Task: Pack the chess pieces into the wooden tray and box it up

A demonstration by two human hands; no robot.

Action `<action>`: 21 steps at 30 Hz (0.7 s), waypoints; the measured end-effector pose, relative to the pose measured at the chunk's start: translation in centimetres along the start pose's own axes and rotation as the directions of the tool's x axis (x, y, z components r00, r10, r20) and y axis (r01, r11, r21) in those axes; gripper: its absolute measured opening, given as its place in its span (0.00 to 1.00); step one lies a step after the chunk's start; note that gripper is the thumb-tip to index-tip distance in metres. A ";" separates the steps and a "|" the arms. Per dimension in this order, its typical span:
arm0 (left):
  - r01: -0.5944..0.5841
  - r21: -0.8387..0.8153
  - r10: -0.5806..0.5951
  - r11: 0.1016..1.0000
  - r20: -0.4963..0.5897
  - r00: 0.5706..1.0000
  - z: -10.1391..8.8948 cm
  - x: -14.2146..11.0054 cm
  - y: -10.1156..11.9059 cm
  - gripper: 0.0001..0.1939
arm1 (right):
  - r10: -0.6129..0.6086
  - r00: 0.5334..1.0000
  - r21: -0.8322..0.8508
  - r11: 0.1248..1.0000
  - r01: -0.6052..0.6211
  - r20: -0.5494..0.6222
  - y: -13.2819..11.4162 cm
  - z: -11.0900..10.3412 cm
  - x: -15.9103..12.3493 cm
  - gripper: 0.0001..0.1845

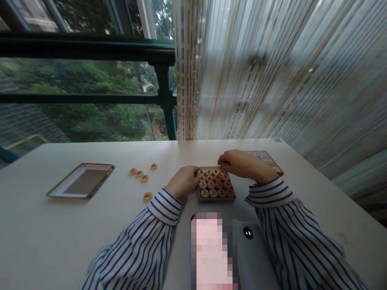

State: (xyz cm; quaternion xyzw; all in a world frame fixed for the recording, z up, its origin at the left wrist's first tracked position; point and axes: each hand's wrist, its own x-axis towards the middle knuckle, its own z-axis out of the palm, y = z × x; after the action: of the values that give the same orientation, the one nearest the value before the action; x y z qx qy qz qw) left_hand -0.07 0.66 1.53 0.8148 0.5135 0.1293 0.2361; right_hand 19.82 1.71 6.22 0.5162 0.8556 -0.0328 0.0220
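A shallow box (217,200) of round Chinese chess pieces lies in front of me, the pieces set in neat rows. Black characters mark the far rows and red ones the near rows. My left hand (184,182) has its fingers bent round the box's upper left edge, steadying it. Over the far right corner, my right hand (237,164) is closed with thumb and fingers together. Whatever is between those fingers is hidden. Left of the box, several loose pieces lie on the table, among them a red-marked chess piece (147,196).
An upturned box lid (81,181) rests at the left of the white table (121,241). Behind my right hand lies a flat printed box or board (266,159). A phone (211,249) with a blurred screen and a grey device (254,249) are near me. Curtain (256,72) and window railing (90,46) stand behind.
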 end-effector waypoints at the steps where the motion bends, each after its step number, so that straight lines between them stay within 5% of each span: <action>1: 0.004 -0.002 -0.004 1.000 0.000 1.000 0.0 0.0 0.0 0.16 | 0.004 0.999 -0.010 1.000 -0.004 -0.043 -0.1 -0.2 0.0 0.15; 11: 0.034 -0.015 -0.035 0.999 -0.126 0.991 -1.2 -0.1 -0.5 0.22 | -0.009 0.956 -0.024 1.000 0.002 -0.292 -0.5 -0.6 -0.2 0.14; 21: -0.062 -0.051 0.051 0.997 -0.190 0.980 -2.3 -0.9 0.2 0.17 | -0.055 0.909 -0.009 0.998 0.056 -0.413 -0.7 -0.8 -0.4 0.13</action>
State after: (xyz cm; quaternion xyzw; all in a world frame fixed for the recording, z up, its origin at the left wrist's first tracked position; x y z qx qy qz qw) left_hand -1.39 0.37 3.62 0.8061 0.5063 0.2272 0.2055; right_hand 19.41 1.08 7.03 0.4871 0.8551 0.0750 -0.1610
